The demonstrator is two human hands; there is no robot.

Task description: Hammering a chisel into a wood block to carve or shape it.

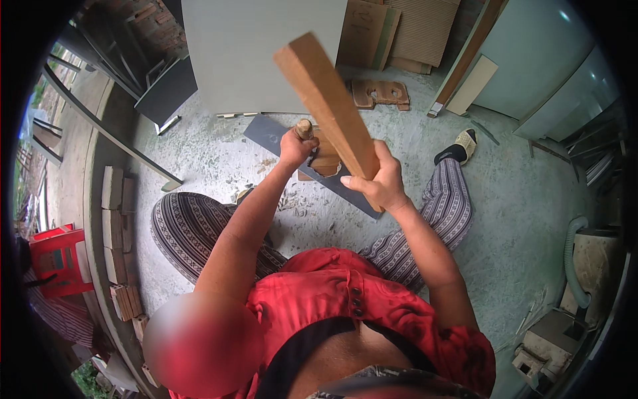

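Board (pixel 264 133) on floor (pixel 515 193) between the legs, wood piece (pixel 327 161) on it.
All relative to board: left hand (pixel 296 147) over its middle, around handle (pixel 304 128); right hand (pixel 385 183) over its right part, around beam (pixel 325 93), which slants across above it and past its far edge. Chips (pixel 302 199) on floor at near side. Left leg (pixel 189 229) left and nearer, right leg (pixel 452 199) right. Panel (pixel 266 53) directly behind; cardboard cutout (pixel 382 94) behind right, cardboard sheets (pixel 422 30) farther behind. Blocks (pixel 114 229) well left, stool (pixel 61 261) beyond them. Machine (pixel 548 339) far right and nearer.
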